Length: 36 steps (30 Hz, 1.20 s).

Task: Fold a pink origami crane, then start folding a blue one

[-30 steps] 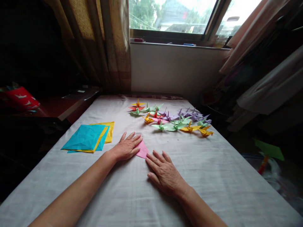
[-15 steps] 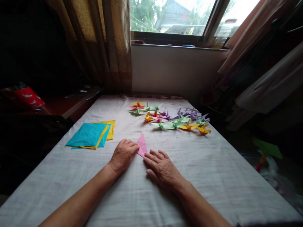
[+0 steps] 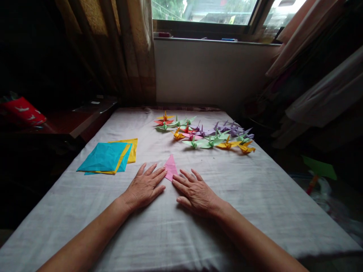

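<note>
A small folded piece of pink paper (image 3: pixel 171 168), narrow and pointed at its far end, lies flat on the cloth-covered table (image 3: pixel 170 234). My left hand (image 3: pixel 147 185) rests at its left side with the fingers spread, the index fingertip at the paper's edge. On the other side, my right hand (image 3: pixel 194 190) lies with fingers apart, a fingertip touching the lower right corner of the paper. Neither hand grips anything.
Blue and yellow paper sheets (image 3: pixel 104 156) lie stacked at the left. Several folded paper cranes (image 3: pixel 211 141) in green, purple, orange, red and pink stand towards the back right. Beyond are a curtain (image 3: pixel 136 56) and a window (image 3: pixel 204 11).
My left fingers have spread out flat from a closer, curled pose. My right hand stays beside the pink paper. The camera view has tilted slightly down.
</note>
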Tool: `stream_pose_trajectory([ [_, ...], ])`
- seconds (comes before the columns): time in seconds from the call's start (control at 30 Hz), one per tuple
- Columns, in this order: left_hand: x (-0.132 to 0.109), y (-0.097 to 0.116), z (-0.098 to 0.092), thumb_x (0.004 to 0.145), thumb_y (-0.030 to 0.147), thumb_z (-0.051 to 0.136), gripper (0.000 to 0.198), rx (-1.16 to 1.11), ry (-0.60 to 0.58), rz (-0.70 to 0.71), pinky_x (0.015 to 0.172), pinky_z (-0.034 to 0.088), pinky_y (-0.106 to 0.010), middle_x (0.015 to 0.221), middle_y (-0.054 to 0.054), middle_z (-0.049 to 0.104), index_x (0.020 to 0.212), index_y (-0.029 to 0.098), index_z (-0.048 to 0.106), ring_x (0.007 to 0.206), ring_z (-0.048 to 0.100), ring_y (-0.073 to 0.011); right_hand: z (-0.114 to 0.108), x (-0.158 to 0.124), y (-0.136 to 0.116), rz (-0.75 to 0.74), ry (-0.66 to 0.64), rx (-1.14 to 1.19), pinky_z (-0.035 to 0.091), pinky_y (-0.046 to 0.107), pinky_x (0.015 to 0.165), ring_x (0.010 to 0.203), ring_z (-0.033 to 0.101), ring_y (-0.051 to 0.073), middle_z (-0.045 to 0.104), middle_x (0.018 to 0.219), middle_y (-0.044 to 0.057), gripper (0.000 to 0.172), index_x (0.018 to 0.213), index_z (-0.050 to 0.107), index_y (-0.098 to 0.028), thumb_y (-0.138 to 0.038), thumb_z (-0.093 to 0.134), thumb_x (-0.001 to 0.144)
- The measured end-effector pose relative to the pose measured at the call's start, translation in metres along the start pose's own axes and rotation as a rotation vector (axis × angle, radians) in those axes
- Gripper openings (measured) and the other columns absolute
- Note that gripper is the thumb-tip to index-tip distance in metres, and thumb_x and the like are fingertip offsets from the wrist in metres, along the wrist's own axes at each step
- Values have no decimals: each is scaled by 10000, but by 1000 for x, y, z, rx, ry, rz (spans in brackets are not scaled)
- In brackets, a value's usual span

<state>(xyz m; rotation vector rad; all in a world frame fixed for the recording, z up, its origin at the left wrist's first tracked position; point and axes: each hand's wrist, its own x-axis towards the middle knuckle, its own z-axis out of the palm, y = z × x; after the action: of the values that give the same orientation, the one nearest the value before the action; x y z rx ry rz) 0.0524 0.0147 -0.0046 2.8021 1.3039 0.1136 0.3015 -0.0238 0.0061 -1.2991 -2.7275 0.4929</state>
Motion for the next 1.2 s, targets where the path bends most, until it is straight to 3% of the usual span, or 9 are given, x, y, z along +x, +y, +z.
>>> stream_pose_trajectory([
  [0.13, 0, -1, -2, 993, 523, 371, 545, 11, -55, 11, 1190, 105, -570, 1539, -29, 442, 1493, 310, 409, 1444, 342, -311, 5, -14, 0, 31, -9, 6, 115, 568, 1201, 1487, 225, 297, 354, 1582, 38, 619, 1527, 347, -257, -549, 409, 985],
  [0.27, 3, 12, -7, 993, 545, 355, 512, 51, -27, 26, 1183, 75, -594, 1507, -45, 489, 1446, 339, 477, 1419, 379, -327, 11, -19, -3, 53, 8, -16, 140, 563, 1194, 1476, 254, 298, 354, 1580, 54, 620, 1530, 342, -261, -537, 429, 981],
  [0.4, 4, 23, -7, 976, 589, 376, 563, 96, -22, 24, 1189, 66, -587, 1507, -107, 481, 1431, 286, 509, 1426, 371, -333, 13, -19, -4, 68, 24, -26, 160, 560, 1189, 1473, 262, 301, 346, 1583, 57, 620, 1532, 335, -262, -517, 450, 979],
  [0.73, -14, -6, -2, 999, 528, 335, 550, 92, -2, -22, 1198, 47, -582, 1534, -79, 446, 1460, 259, 470, 1448, 336, -312, 11, -19, -7, 92, 19, 8, 165, 567, 1190, 1479, 251, 303, 325, 1591, 46, 609, 1524, 357, -257, -505, 458, 977],
  [0.97, -6, 13, -15, 996, 530, 349, 516, 117, 26, -85, 1195, 80, -602, 1532, -86, 448, 1357, 244, 581, 1452, 326, -333, 12, -19, -7, 91, 29, 6, 165, 568, 1191, 1477, 258, 307, 337, 1583, 46, 597, 1517, 372, -261, -498, 459, 976],
  [1.1, 0, 21, -14, 995, 532, 360, 544, 119, 36, -100, 1202, 76, -596, 1515, -100, 470, 1401, 217, 540, 1443, 343, -338, 13, -19, -7, 88, 31, 17, 163, 573, 1190, 1475, 261, 310, 336, 1583, 40, 597, 1515, 376, -259, -501, 459, 976],
  [1.2, 6, 19, -9, 1008, 511, 347, 520, 85, 42, -13, 1206, 29, -592, 1509, -63, 484, 1446, 267, 482, 1446, 343, -314, 13, -19, -7, 81, 48, 12, 168, 571, 1189, 1474, 266, 308, 341, 1582, 45, 595, 1518, 370, -268, -499, 462, 977],
])
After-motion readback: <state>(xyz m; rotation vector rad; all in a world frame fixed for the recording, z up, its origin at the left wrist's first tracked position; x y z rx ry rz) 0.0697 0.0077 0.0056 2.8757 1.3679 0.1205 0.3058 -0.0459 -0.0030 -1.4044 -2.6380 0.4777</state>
